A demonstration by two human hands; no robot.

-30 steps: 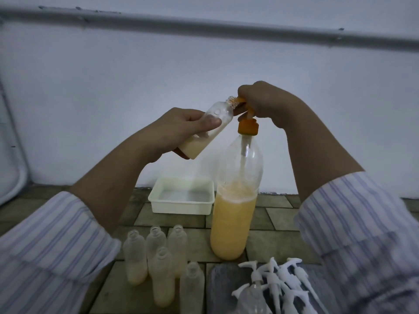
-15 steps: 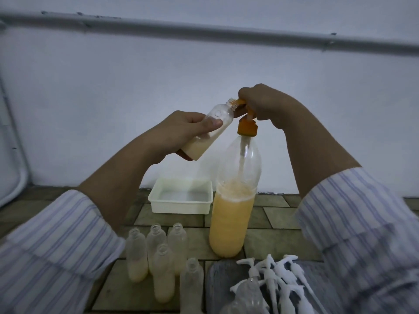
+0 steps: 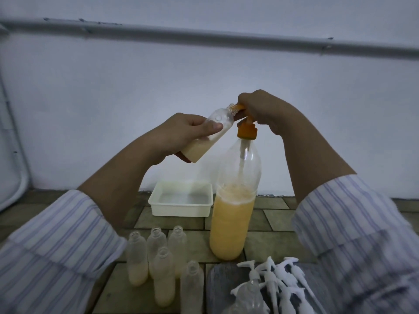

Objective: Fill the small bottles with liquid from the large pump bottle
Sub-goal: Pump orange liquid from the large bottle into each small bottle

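Bottles first, as we count them: one large pump bottle (image 3: 231, 223) stands upright on the tiled floor, a little more than half full of orange-yellow liquid, with an orange pump head (image 3: 246, 130) on top. Five small bottles (image 3: 158, 261) without caps stand in a cluster on the floor to its left; at least three of them show pale liquid at the bottom, and we cannot tell about the nearest one. A sixth small bottle (image 3: 207, 137) is up in the air, tilted with its open neck against the orange spout, cream-coloured liquid pooled in its lower end. One more clear bottle with a white pump fitted (image 3: 250, 298) sits at the bottom edge, beside a heap of loose white pump tops (image 3: 281, 282) on a grey board; they overlap, so we cannot count them exactly. One white tray (image 3: 181, 203) rests near the wall behind the cluster.

Our left hand (image 3: 181, 134) is closed around the tilted small bottle, thumb across its front and fingers behind. Our right hand (image 3: 269, 112) is curled down over the pump head, fingers folded over its top. Both striped sleeves are pushed up the forearms.
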